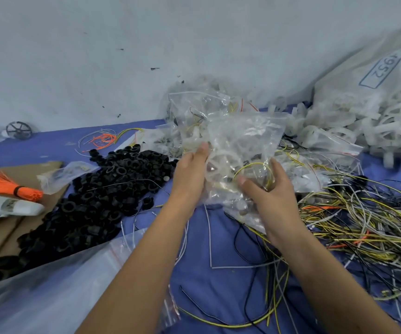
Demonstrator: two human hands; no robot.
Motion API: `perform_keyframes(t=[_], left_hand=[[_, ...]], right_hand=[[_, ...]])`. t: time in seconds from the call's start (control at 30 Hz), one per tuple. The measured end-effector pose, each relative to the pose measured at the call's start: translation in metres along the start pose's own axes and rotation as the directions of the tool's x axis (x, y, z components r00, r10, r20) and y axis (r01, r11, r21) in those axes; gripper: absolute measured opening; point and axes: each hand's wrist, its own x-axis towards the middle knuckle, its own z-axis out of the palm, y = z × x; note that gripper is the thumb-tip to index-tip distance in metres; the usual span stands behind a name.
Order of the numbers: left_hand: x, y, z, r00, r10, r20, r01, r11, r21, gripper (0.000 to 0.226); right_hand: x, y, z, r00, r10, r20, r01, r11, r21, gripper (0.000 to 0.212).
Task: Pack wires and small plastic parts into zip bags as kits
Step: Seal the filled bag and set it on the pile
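At the far left of the blue-covered worktop (50, 145) lies a bunch of orange cable ties bound with a black band (6, 185) on a sheet of brown cardboard (13, 227), parked out of the way, I would guess, until needed. Next to it spreads a heap of small black plastic rings (103, 194), loose and within easy reach of the left arm so parts can be scooped one at a time.

In the middle the left hand (191, 169) steadies the near side of a clear zip bag holding a white spoked plastic wheel and a loop of yellow wire (240, 155), its fingers lying fairly straight against the film. The right hand (269, 189) has its fingers curled round the bag's lower right, thumb pressing on the front. The bag is held up above the worktop, probably to settle or check the contents before sealing.

Behind it a pile of filled clear zip bags (194, 109) leans at the wall. Rightward, a tangle of yellow, grey and black wires (363, 220) sits by the right arm, and white spoked plastic wheels (375, 121) spill from a big sack.
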Motion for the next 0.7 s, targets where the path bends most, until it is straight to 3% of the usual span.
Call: perform_keyframes(t=[0.07, 0.13, 0.2, 0.27, 0.33, 0.4, 0.47, 0.6, 0.7], left_hand=[[0.012, 0.015, 0.002, 0.985, 0.124, -0.124, -0.113, 0.990, 0.090, 0.056], [0.028, 0.033, 0.005, 0.954, 0.237, -0.182, -0.229, 0.971, 0.062, 0.040], [0.048, 0.051, 0.010, 0.887, 0.379, -0.265, -0.367, 0.925, 0.094, 0.030], [0.070, 0.067, 0.016, 0.776, 0.550, -0.307, -0.482, 0.832, 0.273, 0.039], [0.095, 0.075, 0.019, 0.699, 0.673, -0.242, -0.465, 0.685, 0.561, 0.047], [0.115, 0.070, 0.020, 0.772, 0.633, -0.058, -0.360, 0.510, 0.781, 0.046], [0.125, 0.058, 0.021, 0.871, 0.478, 0.115, -0.341, 0.420, 0.841, 0.044], [0.118, 0.043, 0.019, 0.916, 0.285, 0.283, -0.385, 0.419, 0.823, 0.046], [0.100, 0.041, 0.013, 0.912, 0.279, 0.301, -0.405, 0.492, 0.771, 0.045]], right_hand=[[0.017, -0.017, 0.010, 1.000, -0.005, 0.004, 0.004, 1.000, 0.019, 0.091], [0.044, -0.042, 0.027, 0.998, -0.032, 0.056, 0.032, 0.999, 0.012, 0.084], [0.083, -0.072, 0.049, 0.990, -0.066, 0.128, 0.057, 0.996, 0.068, 0.076], [0.127, -0.105, 0.075, 0.977, -0.040, 0.210, -0.006, 0.977, 0.212, 0.059], [0.157, -0.123, 0.098, 0.965, 0.044, 0.257, -0.128, 0.938, 0.322, 0.031], [0.170, -0.114, 0.111, 0.966, 0.124, 0.225, -0.170, 0.965, 0.199, 0.015], [0.169, -0.089, 0.113, 0.970, 0.159, 0.185, -0.169, 0.985, 0.040, 0.008], [0.163, -0.054, 0.095, 0.974, 0.144, 0.172, -0.134, 0.989, -0.067, 0.025], [0.153, -0.045, 0.081, 0.988, 0.129, 0.086, -0.122, 0.989, -0.080, 0.034]])
